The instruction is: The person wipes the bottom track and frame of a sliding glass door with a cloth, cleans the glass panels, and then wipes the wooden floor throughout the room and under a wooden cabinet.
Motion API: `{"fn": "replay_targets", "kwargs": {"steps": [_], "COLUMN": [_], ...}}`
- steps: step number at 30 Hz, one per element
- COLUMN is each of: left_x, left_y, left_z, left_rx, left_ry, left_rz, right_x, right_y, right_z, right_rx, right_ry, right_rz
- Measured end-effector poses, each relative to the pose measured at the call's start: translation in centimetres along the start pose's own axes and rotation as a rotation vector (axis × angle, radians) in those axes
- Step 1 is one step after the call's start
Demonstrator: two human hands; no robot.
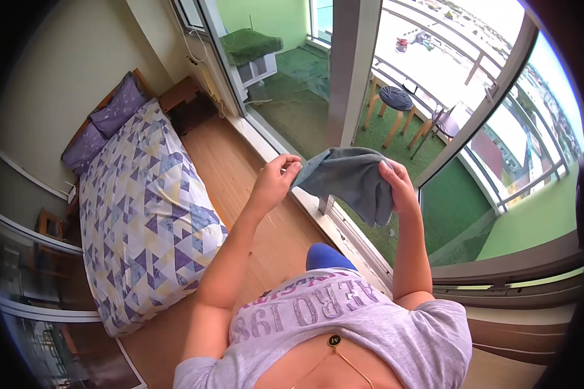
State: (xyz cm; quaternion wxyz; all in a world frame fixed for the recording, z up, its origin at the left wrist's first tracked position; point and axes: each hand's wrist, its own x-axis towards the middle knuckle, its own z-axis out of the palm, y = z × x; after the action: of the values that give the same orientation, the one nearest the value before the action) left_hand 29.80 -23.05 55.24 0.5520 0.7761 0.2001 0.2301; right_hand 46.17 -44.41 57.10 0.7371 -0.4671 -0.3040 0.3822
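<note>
A folded grey cloth [345, 170] is stretched between my two hands in front of the sliding glass door's sill. My left hand [278, 181] pinches its left edge between thumb and fingertips. On the other side, my right hand [401, 188] grips the cloth with the thumb on top, its fingers partly hidden behind the fabric. The cloth's lower right part hangs in loose folds. Beneath the cloth runs the door track [343, 221], between the wooden floor and the balcony.
To the left, a bed [146, 219] has a triangle-patterned cover and purple pillows [119, 104]. A vertical door frame [346, 73] rises ahead. Beyond it, the green-floored balcony holds a round stool [395, 98], a railing, and an air-conditioner unit [259, 68]. Glass panels stand at right.
</note>
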Motion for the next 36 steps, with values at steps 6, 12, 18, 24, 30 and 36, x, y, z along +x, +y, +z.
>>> {"fn": "replay_targets", "kwargs": {"steps": [6, 12, 18, 24, 30, 36], "left_x": [2.0, 7.0, 10.8, 14.6, 19.5, 22.4], "left_y": [4.9, 7.8, 8.0, 10.0, 15.3, 16.3], "left_z": [0.5, 2.7, 4.8, 6.2, 8.9, 8.8], "left_rx": [0.045, -0.016, -0.007, 0.092, 0.087, 0.019], "left_ry": [-0.139, -0.048, 0.047, 0.382, 0.428, 0.42], "left_rz": [-0.022, 0.125, 0.149, 0.355, 0.785, 0.826], "right_x": [5.9, 20.2, 17.2, 14.4, 20.6, 23.5], "right_y": [-6.9, -7.2, 14.5, 15.4, -7.0, -9.5], "right_z": [-1.6, 0.3, -7.5, -10.1, -3.4, -0.9], "right_rx": [-0.342, -0.751, -0.762, -0.915, -0.77, -0.72], "right_ry": [0.273, 0.509, 0.704, 0.583, 0.443, 0.46], "right_rz": [-0.756, -1.108, -0.793, -0.559, -1.302, -1.363]}}
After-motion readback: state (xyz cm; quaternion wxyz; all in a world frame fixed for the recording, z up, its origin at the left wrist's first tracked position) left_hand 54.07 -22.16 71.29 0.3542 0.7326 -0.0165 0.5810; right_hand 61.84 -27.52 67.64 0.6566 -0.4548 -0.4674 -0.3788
